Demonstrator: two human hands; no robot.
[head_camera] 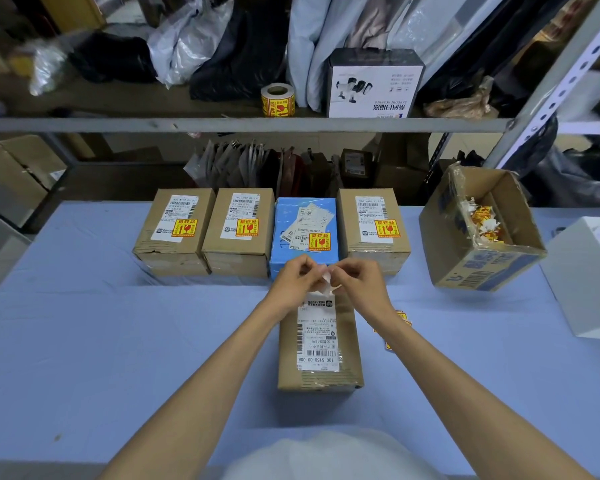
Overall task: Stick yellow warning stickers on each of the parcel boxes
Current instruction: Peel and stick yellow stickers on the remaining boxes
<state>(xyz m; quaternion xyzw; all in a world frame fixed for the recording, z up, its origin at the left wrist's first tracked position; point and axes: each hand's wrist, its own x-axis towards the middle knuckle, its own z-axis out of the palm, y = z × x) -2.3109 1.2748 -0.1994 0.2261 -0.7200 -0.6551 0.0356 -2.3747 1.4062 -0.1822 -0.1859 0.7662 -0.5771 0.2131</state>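
A brown parcel box (321,344) with a white shipping label lies in front of me on the blue table; no yellow sticker shows on it. Just above its far end, my left hand (297,280) and my right hand (355,280) pinch one small sticker piece (328,277) between their fingertips; only its white side shows. Behind stands a row of parcels, each bearing a yellow warning sticker: a brown box (174,233), a second brown box (238,232), a blue box (305,230) and another brown box (373,226). Loose yellow stickers (400,322) lie under my right forearm.
An open cardboard box (482,233) holding crumpled sticker scraps sits at the right, with a white box (589,278) beyond it. A roll of yellow stickers (278,100) and a scanner carton (374,84) stand on the shelf behind, among bags.
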